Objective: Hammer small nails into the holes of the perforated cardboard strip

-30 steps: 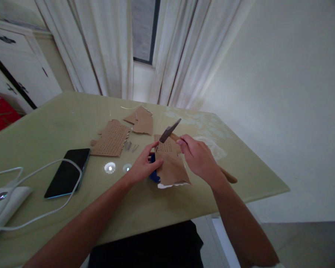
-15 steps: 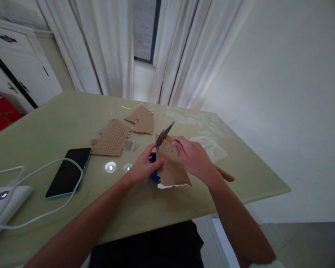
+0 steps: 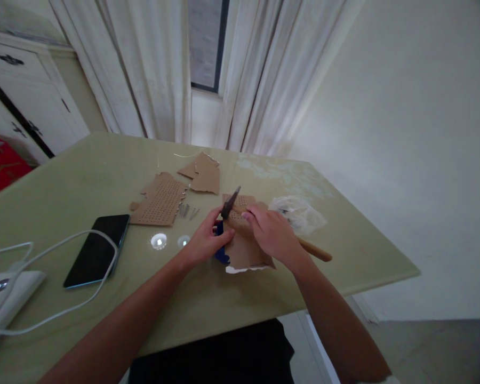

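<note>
A hammer (image 3: 315, 249) with a wooden handle and dark metal head is in my right hand (image 3: 274, 230), whose fingers are wrapped round the handle. The head rests low over the near-left part of a perforated cardboard piece (image 3: 246, 248), close to my left fingertips. My left hand (image 3: 205, 234) grips the left edge of this cardboard, thumb flat on top and index finger stretched up beside the hammer head. Whether a nail is between those fingers is hidden. Under the cardboard's left side shows a blue object (image 3: 223, 256), mostly covered.
Left of my hands lie several loose nails (image 3: 187, 210), a second perforated cardboard (image 3: 160, 201) and torn cardboard scraps (image 3: 206, 175). A phone (image 3: 98, 250), white cable (image 3: 64, 312) and white power strip (image 3: 12, 296) are further left. A clear plastic bag (image 3: 300, 214) lies to the right.
The hammer head has come down and slightly left, onto or just above the cardboard beside my left fingers. My right hand has lowered with it; my left hand stays in place.
</note>
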Motion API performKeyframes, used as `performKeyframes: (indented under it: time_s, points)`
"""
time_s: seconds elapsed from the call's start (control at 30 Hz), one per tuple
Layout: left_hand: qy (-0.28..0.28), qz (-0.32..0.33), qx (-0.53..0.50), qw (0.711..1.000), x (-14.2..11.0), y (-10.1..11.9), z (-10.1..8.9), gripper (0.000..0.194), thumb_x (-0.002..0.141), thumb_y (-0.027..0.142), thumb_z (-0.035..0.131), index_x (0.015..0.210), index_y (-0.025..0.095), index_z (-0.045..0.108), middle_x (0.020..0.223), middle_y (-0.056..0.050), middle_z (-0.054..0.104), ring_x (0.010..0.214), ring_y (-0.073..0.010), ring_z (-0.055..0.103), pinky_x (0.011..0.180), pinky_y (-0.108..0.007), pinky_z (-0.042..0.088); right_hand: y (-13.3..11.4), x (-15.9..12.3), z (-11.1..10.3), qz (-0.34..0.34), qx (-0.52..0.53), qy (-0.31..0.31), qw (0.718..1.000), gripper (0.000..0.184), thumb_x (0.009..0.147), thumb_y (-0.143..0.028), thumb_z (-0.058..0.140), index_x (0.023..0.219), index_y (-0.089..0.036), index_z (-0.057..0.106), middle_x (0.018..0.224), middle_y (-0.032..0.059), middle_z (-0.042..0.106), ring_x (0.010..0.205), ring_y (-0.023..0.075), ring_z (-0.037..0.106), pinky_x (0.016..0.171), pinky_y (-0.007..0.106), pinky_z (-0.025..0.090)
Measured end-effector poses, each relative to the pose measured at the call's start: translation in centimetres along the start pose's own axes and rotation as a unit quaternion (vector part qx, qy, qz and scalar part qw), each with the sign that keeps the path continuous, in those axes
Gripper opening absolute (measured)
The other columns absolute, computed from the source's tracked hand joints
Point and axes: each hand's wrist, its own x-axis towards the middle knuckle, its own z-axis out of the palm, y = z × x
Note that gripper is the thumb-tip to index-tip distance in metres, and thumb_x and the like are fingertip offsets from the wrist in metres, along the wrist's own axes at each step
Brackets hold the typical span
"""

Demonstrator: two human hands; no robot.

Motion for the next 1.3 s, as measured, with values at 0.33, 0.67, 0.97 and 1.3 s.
performKeyframes:
  time_s: [0.33,0.67,0.97,1.3]
  points:
    - [0.000,0.001,0.033,0.999,-0.2,0.1,-0.1,0.074,0.085,0.041,0.082,0.154,0.026,0.059,0.139,-0.013,0.075,0.122,-0.0323,0.074,0.093,-0.046,0.068,1.4,0.6,1.0,-0.027,0.050,0.047,0.997,0.028,0.119,-0.032,0.049,0.119,-0.021,0.075,0.103,0.0099,0.082,0.093,0.0298,0.076,0.076,0.036,0.043]
    - [0.115,0.002,0.278,0.953,2.2,-0.3,-5.2,0.046,0.097,0.054,0.060,0.123,0.019,0.077,0.109,-0.014,0.081,0.091,-0.0292,0.076,0.084,-0.046,0.062,6.5,3.6,4.1,0.043,0.221,0.354,0.908,0.041,0.114,-0.049,0.043,0.108,-0.019,0.071,0.076,0.0032,0.068,0.066,0.0231,0.064,0.068,0.033,0.041]
    - [0.143,-0.017,0.610,0.780,2.8,-1.3,-7.7,0.038,0.105,0.043,0.051,0.110,0.018,0.078,0.114,-0.019,0.079,0.112,-0.0407,0.072,0.098,-0.053,0.058,7.8,2.6,6.0,0.047,0.225,0.333,0.915,0.035,0.115,-0.046,0.046,0.104,-0.023,0.069,0.075,0.0021,0.068,0.066,0.0229,0.063,0.068,0.033,0.038]
    - [0.145,-0.025,0.598,0.788,3.3,-2.3,-8.6,0.028,0.102,0.039,0.051,0.101,0.022,0.074,0.111,-0.019,0.078,0.109,-0.0394,0.071,0.097,-0.052,0.056,6.7,2.2,5.7,0.040,0.238,0.317,0.917,0.035,0.115,-0.045,0.043,0.105,-0.023,0.069,0.080,0.0035,0.072,0.070,0.0230,0.064,0.070,0.034,0.040]
